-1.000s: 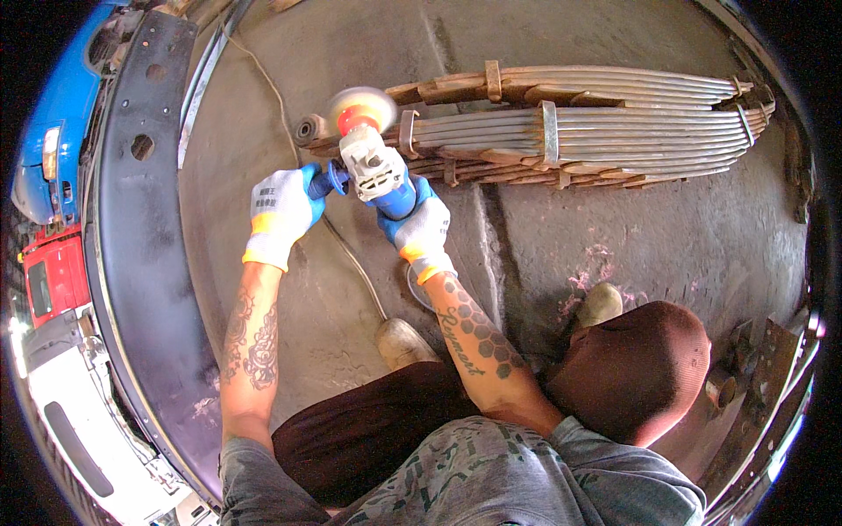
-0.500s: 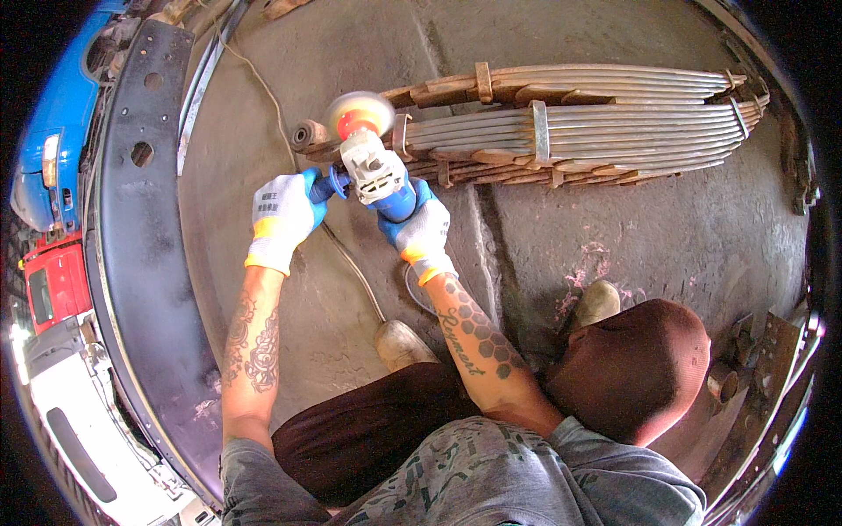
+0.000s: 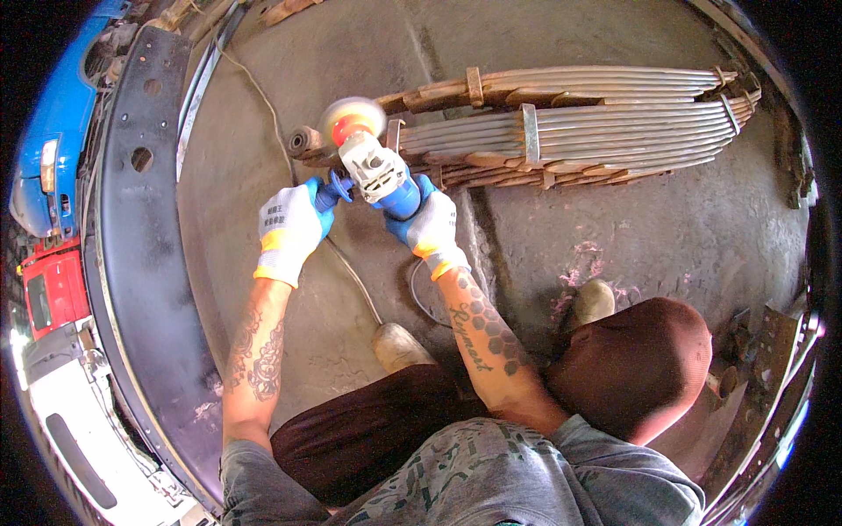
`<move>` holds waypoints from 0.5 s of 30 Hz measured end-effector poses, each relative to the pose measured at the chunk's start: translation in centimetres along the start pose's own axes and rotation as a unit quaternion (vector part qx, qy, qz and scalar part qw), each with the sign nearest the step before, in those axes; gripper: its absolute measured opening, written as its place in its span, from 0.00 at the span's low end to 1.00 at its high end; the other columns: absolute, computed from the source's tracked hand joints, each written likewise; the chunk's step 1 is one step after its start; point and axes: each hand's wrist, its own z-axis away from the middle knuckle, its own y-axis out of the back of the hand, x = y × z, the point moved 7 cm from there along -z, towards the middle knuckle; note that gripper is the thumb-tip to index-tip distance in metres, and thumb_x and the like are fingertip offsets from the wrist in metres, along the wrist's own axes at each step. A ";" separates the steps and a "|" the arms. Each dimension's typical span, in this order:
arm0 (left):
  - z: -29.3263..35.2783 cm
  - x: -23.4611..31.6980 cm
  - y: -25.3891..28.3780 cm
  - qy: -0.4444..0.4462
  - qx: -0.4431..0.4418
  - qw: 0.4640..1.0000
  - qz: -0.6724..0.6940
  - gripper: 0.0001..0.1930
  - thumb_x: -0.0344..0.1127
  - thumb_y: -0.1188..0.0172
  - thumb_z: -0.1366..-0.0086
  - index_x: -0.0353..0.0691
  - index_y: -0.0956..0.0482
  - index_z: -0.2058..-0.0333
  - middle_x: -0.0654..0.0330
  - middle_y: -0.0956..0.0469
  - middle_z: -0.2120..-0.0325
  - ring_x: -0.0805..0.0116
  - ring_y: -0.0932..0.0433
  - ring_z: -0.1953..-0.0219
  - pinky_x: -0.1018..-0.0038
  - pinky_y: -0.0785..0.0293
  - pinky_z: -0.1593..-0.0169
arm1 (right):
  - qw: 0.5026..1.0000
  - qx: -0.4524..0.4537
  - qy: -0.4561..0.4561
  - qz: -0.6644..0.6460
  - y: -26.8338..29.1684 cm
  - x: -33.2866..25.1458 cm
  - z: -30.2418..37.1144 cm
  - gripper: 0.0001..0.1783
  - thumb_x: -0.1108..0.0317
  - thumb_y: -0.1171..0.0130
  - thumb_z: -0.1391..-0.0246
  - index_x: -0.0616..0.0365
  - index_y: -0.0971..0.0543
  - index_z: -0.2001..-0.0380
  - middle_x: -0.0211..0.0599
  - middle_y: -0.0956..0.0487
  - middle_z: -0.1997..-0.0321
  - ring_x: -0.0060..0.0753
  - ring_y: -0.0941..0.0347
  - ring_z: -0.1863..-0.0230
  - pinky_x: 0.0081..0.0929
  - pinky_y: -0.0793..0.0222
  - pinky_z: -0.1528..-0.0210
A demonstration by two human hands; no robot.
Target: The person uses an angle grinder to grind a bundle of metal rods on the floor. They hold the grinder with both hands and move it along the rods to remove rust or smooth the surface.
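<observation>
The angle grinder (image 3: 377, 175) is at the left end of the leaf-spring pack (image 3: 623, 136), its blurred disc (image 3: 353, 117) just beside the rolled eye (image 3: 303, 140) there; whether the disc touches the pack, I cannot tell. The tool looks fairly heavy and rigid, liable to tug and vibrate, so a two-handed hold suits it, well clear of the disc. The right hand (image 3: 431, 221) is wrapped around the blue body (image 3: 401, 200), the left hand (image 3: 294, 223) closed around the side handle (image 3: 331, 190). On the pack's near side, a cord (image 3: 355, 276) lies on the floor (image 3: 561, 223).
</observation>
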 end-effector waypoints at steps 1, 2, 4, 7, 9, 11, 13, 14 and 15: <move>0.2 0.2 0.1 0.006 -0.004 1.000 0.003 0.13 0.48 0.36 0.34 0.46 0.14 0.60 0.44 0.13 0.67 0.36 0.14 0.62 0.45 0.18 0.56 | 1.000 -0.002 0.009 0.009 0.5 -0.3 -0.4 0.30 0.58 0.21 0.62 0.49 0.19 0.52 0.49 0.13 0.59 0.59 0.15 0.57 0.48 0.18 0.53; 0.4 0.4 0.2 0.012 -0.008 1.000 0.006 0.13 0.48 0.36 0.34 0.46 0.14 0.60 0.43 0.14 0.67 0.36 0.14 0.62 0.45 0.18 0.56 | 1.000 -0.004 0.017 0.019 1.0 -0.5 -0.6 0.29 0.58 0.21 0.62 0.49 0.19 0.53 0.50 0.12 0.60 0.60 0.15 0.58 0.49 0.18 0.53; 0.8 1.3 0.5 0.029 -0.011 0.999 0.022 0.14 0.48 0.35 0.34 0.46 0.14 0.60 0.43 0.14 0.67 0.36 0.14 0.61 0.44 0.19 0.56 | 0.999 -0.029 0.012 0.015 2.4 -1.2 -1.0 0.29 0.57 0.22 0.61 0.49 0.19 0.53 0.51 0.12 0.59 0.59 0.15 0.57 0.49 0.18 0.53; 1.5 2.4 0.4 0.054 -0.021 0.998 0.038 0.14 0.48 0.34 0.35 0.46 0.14 0.59 0.42 0.14 0.66 0.35 0.15 0.61 0.44 0.19 0.55 | 0.997 -0.066 0.008 0.038 3.6 -0.6 -1.8 0.30 0.55 0.21 0.62 0.50 0.18 0.53 0.51 0.12 0.60 0.58 0.14 0.58 0.47 0.18 0.54; 1.9 2.9 0.4 0.073 -0.034 0.996 0.035 0.14 0.48 0.33 0.36 0.46 0.15 0.58 0.42 0.14 0.65 0.34 0.15 0.60 0.44 0.19 0.55 | 0.995 -0.087 0.014 0.045 3.9 -0.4 -2.3 0.32 0.54 0.20 0.62 0.51 0.17 0.52 0.51 0.11 0.60 0.58 0.13 0.57 0.46 0.18 0.54; 2.7 3.3 -0.1 0.094 -0.057 0.994 0.026 0.15 0.48 0.32 0.36 0.45 0.15 0.58 0.42 0.14 0.65 0.34 0.15 0.59 0.44 0.19 0.55 | 0.994 -0.104 0.019 0.038 4.2 -0.2 -2.1 0.33 0.54 0.20 0.63 0.51 0.17 0.51 0.52 0.11 0.59 0.58 0.14 0.56 0.47 0.18 0.53; 2.9 3.5 0.0 0.104 -0.048 0.993 0.038 0.15 0.49 0.32 0.36 0.45 0.15 0.59 0.42 0.14 0.65 0.34 0.15 0.59 0.44 0.20 0.54 | 0.991 -0.130 0.027 0.030 4.4 -0.2 -2.7 0.34 0.55 0.20 0.63 0.51 0.17 0.49 0.52 0.11 0.57 0.59 0.14 0.54 0.48 0.18 0.51; 3.0 3.6 0.3 0.110 -0.043 0.992 0.044 0.15 0.49 0.32 0.36 0.44 0.15 0.60 0.42 0.14 0.65 0.33 0.16 0.59 0.44 0.20 0.54 | 0.989 -0.143 0.031 0.025 4.3 -0.3 -2.9 0.35 0.55 0.20 0.63 0.52 0.17 0.48 0.53 0.12 0.57 0.60 0.14 0.54 0.48 0.18 0.50; 3.2 3.9 0.6 0.116 -0.051 0.991 0.029 0.15 0.49 0.32 0.36 0.44 0.15 0.60 0.41 0.14 0.65 0.34 0.16 0.59 0.44 0.20 0.54 | 0.988 -0.150 0.025 0.013 4.3 -0.2 -2.7 0.36 0.55 0.20 0.64 0.52 0.17 0.48 0.53 0.12 0.56 0.60 0.14 0.53 0.48 0.18 0.50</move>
